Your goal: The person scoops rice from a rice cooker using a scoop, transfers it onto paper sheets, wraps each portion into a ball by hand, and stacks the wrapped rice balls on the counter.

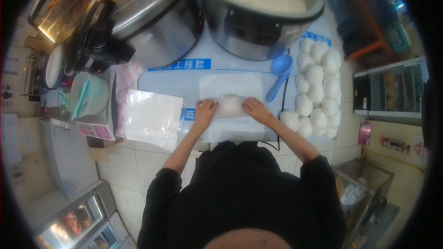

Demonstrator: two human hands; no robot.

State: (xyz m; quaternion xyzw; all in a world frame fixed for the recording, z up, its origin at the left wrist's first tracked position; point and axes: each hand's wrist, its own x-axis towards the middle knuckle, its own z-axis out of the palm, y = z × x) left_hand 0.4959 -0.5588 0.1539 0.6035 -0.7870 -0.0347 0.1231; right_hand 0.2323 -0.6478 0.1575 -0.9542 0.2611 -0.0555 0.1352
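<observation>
A rounded white lump [231, 103], apparently cooked rice, lies on a thin white wrapping sheet [228, 83] in front of me. The sheet's near part seems folded up over it. At the lump's left side, the bent fingers of my left hand [205, 108] pinch the wrapping. My right hand [256, 110] grips it at the right side in the same way. Another pale sheet [238, 131] lies under and nearer to me. Beyond my right hand rests a blue plastic rice scoop [279, 74]. Several white wrapped lumps [315, 91] are piled on the right.
An open rice cooker [252, 31] full of rice stands behind, beside a lidded steel cooker [155, 24]. Left are a clear bag of white sheets [152, 116], a scale [96, 129] and a plastic tub [90, 93]. A black cable [285, 93] crosses the table's right part.
</observation>
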